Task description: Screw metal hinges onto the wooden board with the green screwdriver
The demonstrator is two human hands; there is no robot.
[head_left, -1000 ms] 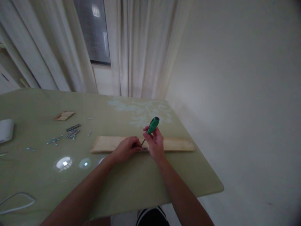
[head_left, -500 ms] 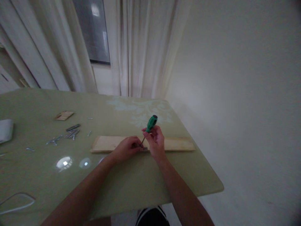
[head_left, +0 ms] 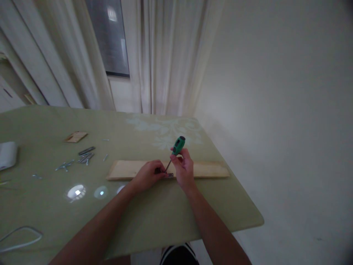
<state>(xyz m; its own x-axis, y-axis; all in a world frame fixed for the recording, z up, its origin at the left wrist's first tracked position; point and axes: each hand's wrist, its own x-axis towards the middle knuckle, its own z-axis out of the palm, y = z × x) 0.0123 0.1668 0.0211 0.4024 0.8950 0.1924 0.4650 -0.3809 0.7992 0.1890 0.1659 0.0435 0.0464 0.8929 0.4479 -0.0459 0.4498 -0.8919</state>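
Screwdriver on board, near table edge.
Right hand [head_left: 184, 169] fingers closed round green-handled screwdriver [head_left: 178, 146], handle leaning to 1 o'clock, tip down on small dark metal fitting [head_left: 170, 175] at the near edge of long pale wooden board [head_left: 209, 169]. Left hand [head_left: 147, 176] curled on the board at 9 o'clock of the tip; grip unclear. Loose metal screws [head_left: 82, 158] well apart, 9 o'clock.

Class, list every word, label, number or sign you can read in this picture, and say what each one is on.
None can be read: the screwdriver, the plank and the white box at far left show no legible writing.
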